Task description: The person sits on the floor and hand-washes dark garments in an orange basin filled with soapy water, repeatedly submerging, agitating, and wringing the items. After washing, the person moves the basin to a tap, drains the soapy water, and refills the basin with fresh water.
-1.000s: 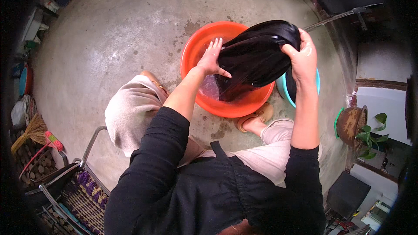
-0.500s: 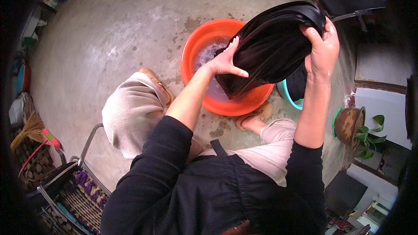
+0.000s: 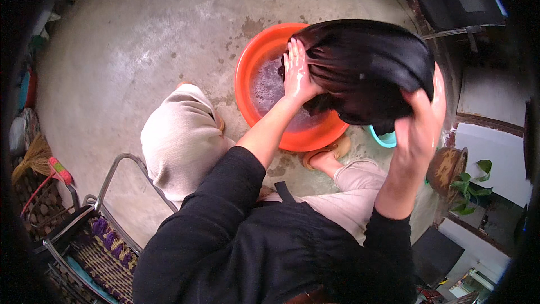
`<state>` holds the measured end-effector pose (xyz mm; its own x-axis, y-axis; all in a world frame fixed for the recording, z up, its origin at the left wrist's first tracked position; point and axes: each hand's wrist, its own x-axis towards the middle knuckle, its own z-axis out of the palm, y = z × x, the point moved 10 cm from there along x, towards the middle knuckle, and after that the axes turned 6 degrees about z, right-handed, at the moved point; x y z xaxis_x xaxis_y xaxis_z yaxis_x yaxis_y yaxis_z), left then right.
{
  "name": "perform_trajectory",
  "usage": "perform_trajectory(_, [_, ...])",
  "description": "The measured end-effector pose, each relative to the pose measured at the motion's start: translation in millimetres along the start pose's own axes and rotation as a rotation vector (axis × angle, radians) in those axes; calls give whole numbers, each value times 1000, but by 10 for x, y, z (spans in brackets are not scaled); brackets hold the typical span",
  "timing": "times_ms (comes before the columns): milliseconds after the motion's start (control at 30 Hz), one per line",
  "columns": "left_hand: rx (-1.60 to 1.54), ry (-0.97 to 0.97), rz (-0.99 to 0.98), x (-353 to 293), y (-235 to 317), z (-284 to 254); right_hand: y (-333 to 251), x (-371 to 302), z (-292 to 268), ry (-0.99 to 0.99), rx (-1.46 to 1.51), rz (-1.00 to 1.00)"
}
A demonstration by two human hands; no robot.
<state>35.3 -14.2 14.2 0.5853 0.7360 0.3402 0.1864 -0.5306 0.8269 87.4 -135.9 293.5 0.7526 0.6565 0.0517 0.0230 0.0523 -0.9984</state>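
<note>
A bunched, glossy black cloth (image 3: 365,73), perhaps a garment, is held up over the right part of an orange basin (image 3: 245,93). My right hand (image 3: 423,118) grips its right end, with the thumb on the near side. At the left end of the cloth, my left hand (image 3: 301,73) clasps the gathered fabric, its wet fingers lying along the folds and its thumb partly covered. Sudsy water (image 3: 269,87) shows in the basin to the left of this hand. The cloth hides the basin's far right side.
Partly under the cloth, a turquoise basin (image 3: 383,138) stands right of the orange one. My feet and knees flank the orange basin. A potted plant (image 3: 447,169) sits at right, a metal-framed woven chair (image 3: 107,247) at lower left, a broom (image 3: 35,157) beyond it. Wet spots mark the concrete floor.
My right hand has moved lower and slightly right, turning with the cloth's end. My left hand has shifted up and right, from spread against the cloth to clasping it. The cloth now lies more level.
</note>
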Motion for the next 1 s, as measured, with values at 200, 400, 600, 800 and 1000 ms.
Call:
perform_trajectory(200, [-137,181,139,292,38,42,127,-535,-64,-61,72,127])
perform_trajectory(400, [-500,264,-281,373,-411,54,652,-620,-1133,90,280,82])
perform_trajectory(600, [-1804,503,-723,227,-367,572,2745,-405,-1806,326,436,676])
perform_trajectory(800, [-1437,429,-471,151,-35,275,3090,-519,-426,-680,926,763])
perform_trajectory(1000, [-1039,113,-298,99,427,60,2953,-446,-86,125,3072,1742])
